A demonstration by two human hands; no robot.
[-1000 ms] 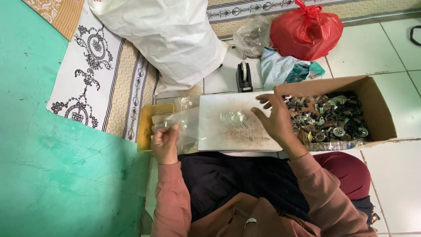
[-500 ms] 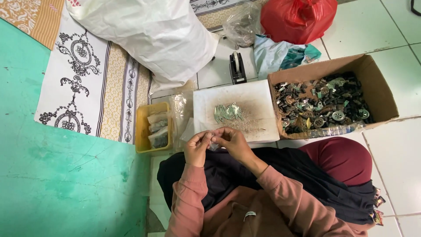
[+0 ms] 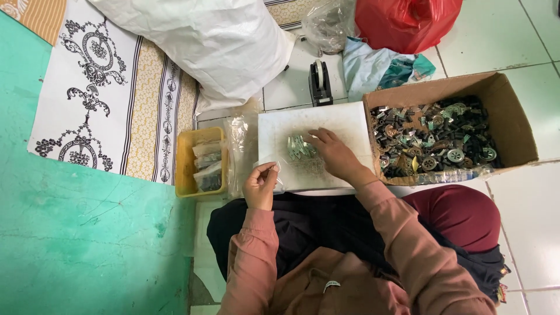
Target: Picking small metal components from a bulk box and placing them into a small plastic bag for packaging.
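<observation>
The left hand is pinching something small and clear between thumb and fingertips, just off the white board's near edge. The right hand is lying half-open on the board, fingertips touching a small pile of silvery metal pieces clustered near its middle.

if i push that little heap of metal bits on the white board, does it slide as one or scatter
Probably scatters: the metal pieces lie loose and overlapping under the right hand, with nothing binding them. They look thin and flat, so likely light, sliding rather than rolling. The board looks smooth, so they might skid off its rimless edge.
</observation>
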